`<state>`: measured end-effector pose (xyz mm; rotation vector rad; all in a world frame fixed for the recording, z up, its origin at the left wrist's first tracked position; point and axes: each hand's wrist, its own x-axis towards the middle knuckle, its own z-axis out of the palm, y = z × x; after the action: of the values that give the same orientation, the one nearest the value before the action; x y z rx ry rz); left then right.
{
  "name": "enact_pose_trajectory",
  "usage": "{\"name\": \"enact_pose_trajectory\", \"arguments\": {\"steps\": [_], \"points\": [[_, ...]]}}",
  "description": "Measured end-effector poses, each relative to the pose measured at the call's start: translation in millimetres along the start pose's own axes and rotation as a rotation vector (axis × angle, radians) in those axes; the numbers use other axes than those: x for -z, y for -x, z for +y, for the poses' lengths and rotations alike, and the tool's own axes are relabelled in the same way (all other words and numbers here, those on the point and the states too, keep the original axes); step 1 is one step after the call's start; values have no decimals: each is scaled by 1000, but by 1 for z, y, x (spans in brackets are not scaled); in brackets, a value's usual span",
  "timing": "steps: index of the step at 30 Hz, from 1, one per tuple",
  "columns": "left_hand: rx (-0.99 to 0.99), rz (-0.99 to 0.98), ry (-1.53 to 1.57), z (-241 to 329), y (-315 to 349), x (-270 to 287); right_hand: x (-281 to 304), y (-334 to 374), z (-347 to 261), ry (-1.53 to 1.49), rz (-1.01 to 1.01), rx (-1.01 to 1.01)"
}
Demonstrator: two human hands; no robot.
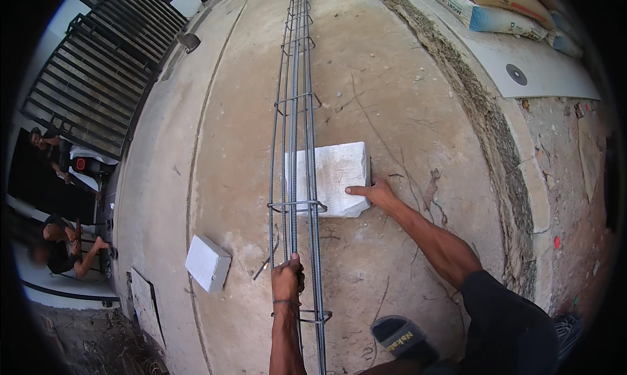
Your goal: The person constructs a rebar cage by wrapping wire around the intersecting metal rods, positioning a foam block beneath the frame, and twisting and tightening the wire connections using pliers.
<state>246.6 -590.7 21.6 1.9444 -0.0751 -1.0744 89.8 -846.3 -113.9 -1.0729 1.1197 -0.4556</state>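
Observation:
A long steel rebar cage [292,123] of ribbed bars tied with square stirrups runs from the lower edge away to the far top. My left hand [286,277] is closed round one of its left bars, near the lower end. Partly beneath the cage lies a white block [341,172], with bars passing over its left side. My right hand [373,195] grips that block's right edge, thumb on top; its other fingers are hidden behind the side. A smaller white block [208,262] rests on the concrete to the left of the cage.
Two people sit at the left by a doorway, below a dark barred gate [98,68]. Filled sacks [496,12] and a pale board [548,74] with a dark disc [516,74] lie at the far right. A rough broken groove [470,94] runs along the concrete's right side. My sandalled foot [403,339] stands below.

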Motion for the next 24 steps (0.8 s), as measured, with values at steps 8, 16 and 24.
{"name": "enact_pose_trajectory", "arguments": {"steps": [8, 16, 24], "points": [[0, -9, 8, -18, -7, -11, -17, 55, -9, 125, -132, -64], [-28, -36, -59, -27, -19, -15, 19, 86, -25, 748, 11, 22], [-613, 231, -678, -50, 19, -18, 27, 134, -60, 721, 41, 479]]}}
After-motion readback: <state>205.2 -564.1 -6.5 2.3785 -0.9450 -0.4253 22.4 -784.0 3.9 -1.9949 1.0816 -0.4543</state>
